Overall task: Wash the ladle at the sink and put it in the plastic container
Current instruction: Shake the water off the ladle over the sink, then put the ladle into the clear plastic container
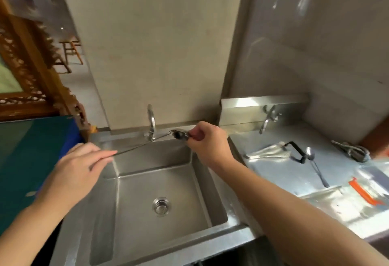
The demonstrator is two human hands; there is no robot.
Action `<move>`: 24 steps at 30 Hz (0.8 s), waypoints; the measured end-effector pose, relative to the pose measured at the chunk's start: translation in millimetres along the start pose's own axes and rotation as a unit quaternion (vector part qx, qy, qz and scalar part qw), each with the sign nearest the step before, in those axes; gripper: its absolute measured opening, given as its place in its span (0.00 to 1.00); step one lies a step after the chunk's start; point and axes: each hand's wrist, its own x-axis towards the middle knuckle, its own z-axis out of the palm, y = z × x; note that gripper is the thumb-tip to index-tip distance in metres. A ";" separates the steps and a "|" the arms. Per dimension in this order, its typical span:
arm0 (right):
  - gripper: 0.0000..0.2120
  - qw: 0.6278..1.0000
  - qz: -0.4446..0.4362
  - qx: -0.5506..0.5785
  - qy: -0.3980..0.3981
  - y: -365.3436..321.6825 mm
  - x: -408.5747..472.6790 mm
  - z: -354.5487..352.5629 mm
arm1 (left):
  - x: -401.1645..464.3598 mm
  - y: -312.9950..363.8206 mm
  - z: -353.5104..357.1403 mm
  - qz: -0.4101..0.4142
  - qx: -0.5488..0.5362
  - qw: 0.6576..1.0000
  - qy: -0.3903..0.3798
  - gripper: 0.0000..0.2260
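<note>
A thin metal ladle stretches across the back of the steel sink, just in front of the tap. My left hand pinches the end of its long handle. My right hand is closed around the small bowl end, fingers rubbing it. No water is seen running from the tap. A clear plastic container with an orange part lies on the counter at the right.
On the steel counter to the right lie a spoon, a black-handled utensil, crumpled clear plastic and metal tongs. A second tap is on the backsplash there. A blue-green bin lid stands left of the sink.
</note>
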 end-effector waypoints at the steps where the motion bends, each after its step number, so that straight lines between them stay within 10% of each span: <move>1: 0.04 1.000 0.003 0.007 0.008 10.9 -3.1 -15.8 | 1.0 10.1 7.2 -0.005 -0.009 1.000 -0.002 0.09; 7: 0.03 0.995 0.041 0.028 0.088 97.0 -32.2 -145.4 | 18.2 104.4 64.2 -0.105 -0.145 0.982 -0.058 0.25; 12: 0.04 0.985 0.087 0.049 0.141 179.1 -74.3 -279.9 | 29.7 238.6 123.1 -0.127 -0.250 0.956 -0.082 0.06; 24: 0.04 0.957 0.194 0.011 0.217 318.5 -144.4 -501.2 | 58.3 501.5 228.6 -0.120 -0.464 0.855 -0.199 0.09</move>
